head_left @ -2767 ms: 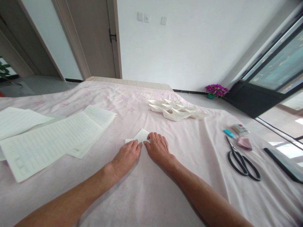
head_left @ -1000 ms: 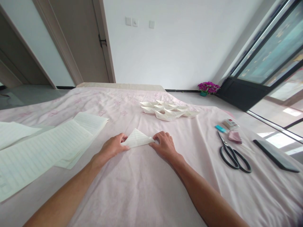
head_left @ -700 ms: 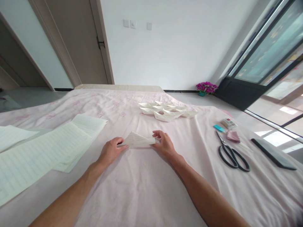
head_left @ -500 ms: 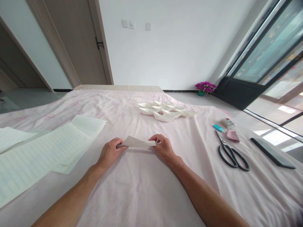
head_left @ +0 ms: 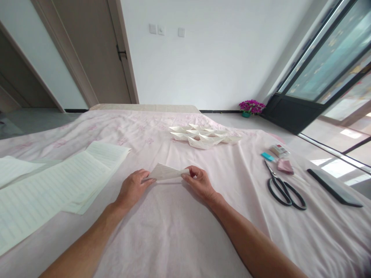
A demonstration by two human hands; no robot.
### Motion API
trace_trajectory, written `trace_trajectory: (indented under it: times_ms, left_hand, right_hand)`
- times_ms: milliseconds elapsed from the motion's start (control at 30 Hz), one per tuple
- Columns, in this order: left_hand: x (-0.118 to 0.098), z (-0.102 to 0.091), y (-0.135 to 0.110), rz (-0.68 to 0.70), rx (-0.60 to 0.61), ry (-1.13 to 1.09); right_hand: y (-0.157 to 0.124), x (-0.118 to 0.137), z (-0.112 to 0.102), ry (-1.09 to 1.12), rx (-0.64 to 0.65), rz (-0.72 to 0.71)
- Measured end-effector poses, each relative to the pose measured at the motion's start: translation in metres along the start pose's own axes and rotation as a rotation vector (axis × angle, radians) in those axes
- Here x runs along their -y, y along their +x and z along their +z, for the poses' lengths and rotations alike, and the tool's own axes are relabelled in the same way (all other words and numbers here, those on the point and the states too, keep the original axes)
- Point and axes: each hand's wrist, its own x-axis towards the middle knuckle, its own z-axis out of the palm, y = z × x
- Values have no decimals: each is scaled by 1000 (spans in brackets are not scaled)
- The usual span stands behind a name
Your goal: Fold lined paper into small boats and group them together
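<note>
A folded sheet of lined paper (head_left: 165, 172), with a triangular peak and a straight lower band, is stretched between my two hands just above the bedspread. My left hand (head_left: 135, 188) pinches its left corner between thumb and fingers. At the other end, my right hand (head_left: 199, 181) grips the right corner, thumb in front and fingers curled behind. Beyond the hands stands a cluster of several folded paper boats (head_left: 204, 136), set close together. Loose lined paper sheets (head_left: 66, 181) lie spread and overlapping to the left of my left hand.
On the right lie black-handled scissors (head_left: 285, 191), a light-blue small block (head_left: 267, 156), a packaged eraser-like block (head_left: 279, 150), a pink crumpled piece (head_left: 285, 166) and a dark flat tablet-like object (head_left: 333, 188). The pink bedspread (head_left: 174, 239) has wrinkles. Purple flowers (head_left: 251, 107) stand on the floor beyond.
The right end of the folded paper has risen slightly, and my right thumb has come to the front of it. My left hand keeps its pinch on the left corner.
</note>
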Motion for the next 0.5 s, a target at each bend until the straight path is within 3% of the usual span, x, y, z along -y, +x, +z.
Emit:
trace_trajectory:
  times_ms: [200,300,400,500]
  left_hand:
    - [5,-14,8,-161,74,-237]
    - [10,-16,12,-260,-11,-266]
    - [16,-12,20,-268,-121,-258]
    - [20,-5,36,-275,-129,-220]
  right_hand:
    - [0,-1,1,-179,112,51]
    - [-2,6,5,-392,186,-52]
    - [-4,13,11,-506,247,-171]
    - [-6,19,16,-538,325,-260]
